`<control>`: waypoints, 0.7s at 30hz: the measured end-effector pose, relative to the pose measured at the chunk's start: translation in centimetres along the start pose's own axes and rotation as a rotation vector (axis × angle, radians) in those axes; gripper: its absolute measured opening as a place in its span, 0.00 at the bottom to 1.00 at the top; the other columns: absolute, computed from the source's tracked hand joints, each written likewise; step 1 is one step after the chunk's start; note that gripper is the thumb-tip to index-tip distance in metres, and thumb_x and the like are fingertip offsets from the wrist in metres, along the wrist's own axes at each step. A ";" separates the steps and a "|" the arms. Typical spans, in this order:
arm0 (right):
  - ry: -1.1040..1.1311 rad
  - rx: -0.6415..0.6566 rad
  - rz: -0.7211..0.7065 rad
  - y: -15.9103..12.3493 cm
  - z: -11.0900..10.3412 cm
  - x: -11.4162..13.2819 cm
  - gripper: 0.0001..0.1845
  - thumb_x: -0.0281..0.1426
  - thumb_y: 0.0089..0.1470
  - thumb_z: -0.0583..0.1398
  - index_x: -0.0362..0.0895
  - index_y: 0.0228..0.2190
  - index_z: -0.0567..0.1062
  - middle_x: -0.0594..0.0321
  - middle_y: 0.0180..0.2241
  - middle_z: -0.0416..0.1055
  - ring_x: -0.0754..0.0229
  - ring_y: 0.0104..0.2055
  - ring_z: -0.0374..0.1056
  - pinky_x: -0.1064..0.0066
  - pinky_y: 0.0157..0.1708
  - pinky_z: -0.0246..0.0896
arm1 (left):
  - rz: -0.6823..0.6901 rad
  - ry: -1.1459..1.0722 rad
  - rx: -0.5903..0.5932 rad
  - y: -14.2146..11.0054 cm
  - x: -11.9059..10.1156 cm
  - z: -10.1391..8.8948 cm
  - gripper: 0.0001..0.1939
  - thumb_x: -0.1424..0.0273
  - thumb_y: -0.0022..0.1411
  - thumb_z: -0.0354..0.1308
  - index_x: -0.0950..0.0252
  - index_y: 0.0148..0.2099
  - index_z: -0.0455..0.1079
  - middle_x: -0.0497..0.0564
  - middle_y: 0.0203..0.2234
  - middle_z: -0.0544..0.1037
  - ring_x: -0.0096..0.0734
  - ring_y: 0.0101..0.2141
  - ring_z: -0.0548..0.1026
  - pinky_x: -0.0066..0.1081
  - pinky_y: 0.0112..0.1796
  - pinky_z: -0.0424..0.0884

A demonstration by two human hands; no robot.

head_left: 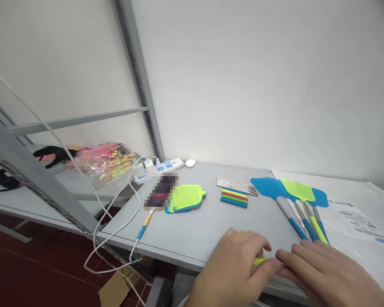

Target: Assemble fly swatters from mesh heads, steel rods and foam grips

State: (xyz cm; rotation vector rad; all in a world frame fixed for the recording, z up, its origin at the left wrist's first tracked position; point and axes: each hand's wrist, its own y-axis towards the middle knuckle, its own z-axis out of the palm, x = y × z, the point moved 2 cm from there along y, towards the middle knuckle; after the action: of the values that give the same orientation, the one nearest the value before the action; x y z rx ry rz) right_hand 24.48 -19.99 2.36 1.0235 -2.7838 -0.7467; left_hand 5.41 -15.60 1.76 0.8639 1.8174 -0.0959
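My left hand (233, 268) is closed on a yellow-green handle grip (259, 262), of which only a short piece shows between thumb and forefinger. Against its thumb tip, my right hand (326, 273) has its fingers curled together, and whatever they hold is hidden beneath them. Just beyond the right hand lie several fly swatters with blue heads (267, 187) and one yellow-green head (297, 190), their metal shafts ending in coloured handles. Loose coloured handle grips (234, 198) lie in a row beside several thin metal rods (237, 186). Farther left is a stack of perforated swatter heads (188, 197), yellow-green on top.
A blurred-out phone-like object (161, 192) with a white cable lies left of the stack. Behind it are a power strip (166, 166) and a white round object (190, 163). A grey metal frame (141, 81) rises at left. Plastic-bagged colourful items (105, 157) lie beyond it.
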 end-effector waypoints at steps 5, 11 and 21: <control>0.015 -0.130 -0.046 7.8 -1.2 -1.0 0.20 0.39 0.61 0.59 0.52 0.55 0.68 0.54 0.46 0.72 0.49 0.46 0.69 0.58 0.42 0.64 | -0.138 -0.123 -0.237 -1.2 2.3 -2.8 0.17 0.59 0.71 0.46 0.62 0.33 0.64 0.45 0.21 0.64 0.29 0.23 0.61 0.29 0.26 0.51; 0.417 -0.207 0.241 16.9 5.7 -1.3 0.34 0.41 0.63 0.54 0.49 0.65 0.48 0.47 0.60 0.60 0.47 0.59 0.62 0.51 0.54 0.63 | -0.049 -0.654 -0.907 -2.3 5.3 -7.1 0.23 0.50 0.69 0.44 0.62 0.30 0.57 0.40 0.19 0.51 0.22 0.19 0.48 0.25 0.21 0.46; 0.249 0.394 -0.049 19.2 14.9 0.8 0.35 0.40 0.62 0.54 0.41 0.66 0.54 0.46 0.69 0.45 0.40 0.70 0.40 0.44 0.62 0.48 | -0.001 -1.111 -0.425 -1.9 4.9 -5.3 0.19 0.53 0.70 0.48 0.64 0.35 0.61 0.39 0.18 0.55 0.15 0.15 0.52 0.19 0.18 0.52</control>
State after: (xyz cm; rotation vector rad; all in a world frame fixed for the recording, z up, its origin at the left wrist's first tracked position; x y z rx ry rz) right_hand 8.99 -1.67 -1.77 1.1523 -2.7465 -0.0578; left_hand -0.74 -12.15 -0.75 0.3538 0.7420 -0.1451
